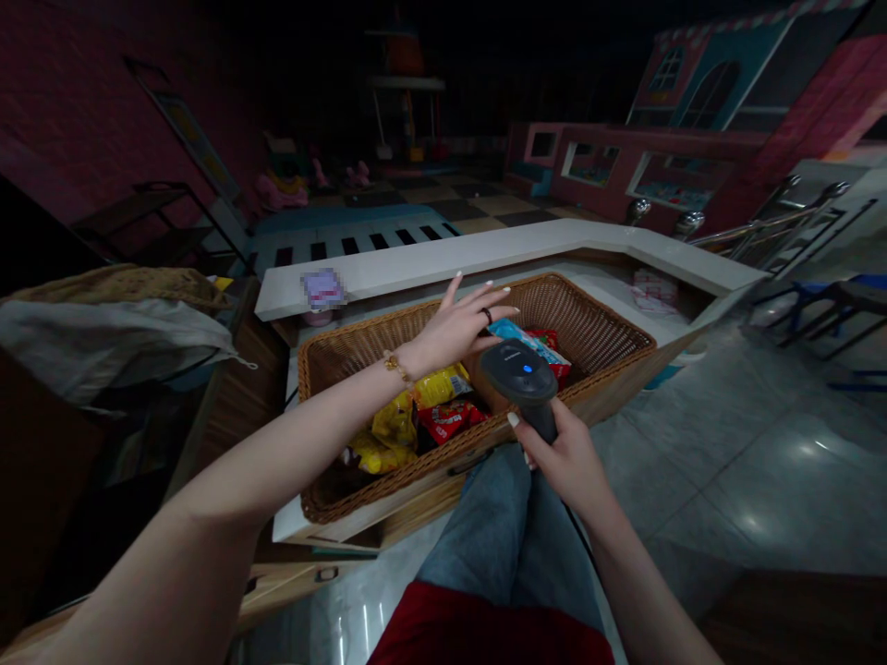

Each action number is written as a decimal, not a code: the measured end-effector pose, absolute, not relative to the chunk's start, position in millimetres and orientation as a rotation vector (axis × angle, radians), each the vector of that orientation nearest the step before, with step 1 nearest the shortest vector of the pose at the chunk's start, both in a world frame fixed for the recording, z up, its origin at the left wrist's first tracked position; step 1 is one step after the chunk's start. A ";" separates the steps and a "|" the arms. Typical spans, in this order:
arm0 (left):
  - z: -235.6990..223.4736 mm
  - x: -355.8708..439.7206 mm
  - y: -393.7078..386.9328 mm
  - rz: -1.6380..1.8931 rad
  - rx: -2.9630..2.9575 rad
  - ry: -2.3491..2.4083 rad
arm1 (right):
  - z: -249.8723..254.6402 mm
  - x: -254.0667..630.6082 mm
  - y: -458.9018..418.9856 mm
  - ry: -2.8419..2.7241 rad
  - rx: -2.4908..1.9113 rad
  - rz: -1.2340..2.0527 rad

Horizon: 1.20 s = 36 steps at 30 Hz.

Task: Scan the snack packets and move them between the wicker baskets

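A handheld scanner (518, 369), a small blue light glowing on its head, is held by the handle in the right hand (568, 466), just above the near rim of a long wicker basket (602, 323). The left hand (457, 325) stretches out over the basket, its back turned up and its fingers extended and spread wide, with a dark ring (487, 315) on one finger and a gold bracelet (397, 368) at the wrist. Shiny snack packs fill the middle of the basket: yellow packets (394, 420) toward the left, a red packet (449, 420) beside them and a blue packet (516, 334) beyond the scanner, near the left fingertips. Whether those fingers touch the blue packet cannot be told from this angle.

The basket sits at a counter with a raised white ledge (443, 261) along its far side. Blue jeans (495, 522) and a red top (478, 628) show at the bottom, close against the near side. To the left, a pale cloth (117, 342) is heaped beside the counter. Beyond the ledge, in dim light, lie a piano-key mat (360, 222) and a checkered floor (478, 203); a metal railing (769, 226) stands to the right.
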<state>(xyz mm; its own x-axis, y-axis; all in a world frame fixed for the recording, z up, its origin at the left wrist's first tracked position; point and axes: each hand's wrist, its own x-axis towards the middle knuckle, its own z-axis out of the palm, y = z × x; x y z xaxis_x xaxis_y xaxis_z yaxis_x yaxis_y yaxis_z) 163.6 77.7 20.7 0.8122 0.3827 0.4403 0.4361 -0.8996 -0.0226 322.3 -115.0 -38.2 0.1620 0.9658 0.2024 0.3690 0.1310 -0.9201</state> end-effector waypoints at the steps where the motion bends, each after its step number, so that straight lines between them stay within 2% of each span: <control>1: 18.8 162.9 80.0 -0.653 -2.877 -0.681 | -38.7 323.6 -114.1 -1.387 -1.420 0.727; 7: -3.4 120.3 78.6 -0.650 -2.817 -0.970 | -40.0 326.8 -104.3 -1.386 -1.400 0.682; 15: -43.1 97.8 69.1 0.124 -2.981 -1.234 | -43.8 326.0 -91.9 -1.414 -1.358 0.720; 22: -54.7 105.5 68.7 0.236 -2.898 -1.310 | -42.4 326.0 -89.5 -1.420 -1.371 0.715; 27: -38.4 99.9 68.8 0.092 -2.894 -1.292 | -41.9 323.4 -88.7 -1.398 -1.375 0.708; 36: -5.8 73.2 69.7 -0.720 -2.732 -1.136 | -40.8 318.7 -91.4 -1.387 -1.372 0.750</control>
<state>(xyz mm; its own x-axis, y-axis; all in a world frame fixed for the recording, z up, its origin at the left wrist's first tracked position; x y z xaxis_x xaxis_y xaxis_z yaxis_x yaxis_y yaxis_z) 73.2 69.7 -5.8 0.6109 0.6450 0.4592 0.6907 -0.7176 0.0891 318.7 -91.4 -40.8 0.1489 0.9632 0.2236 0.3402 0.1625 -0.9262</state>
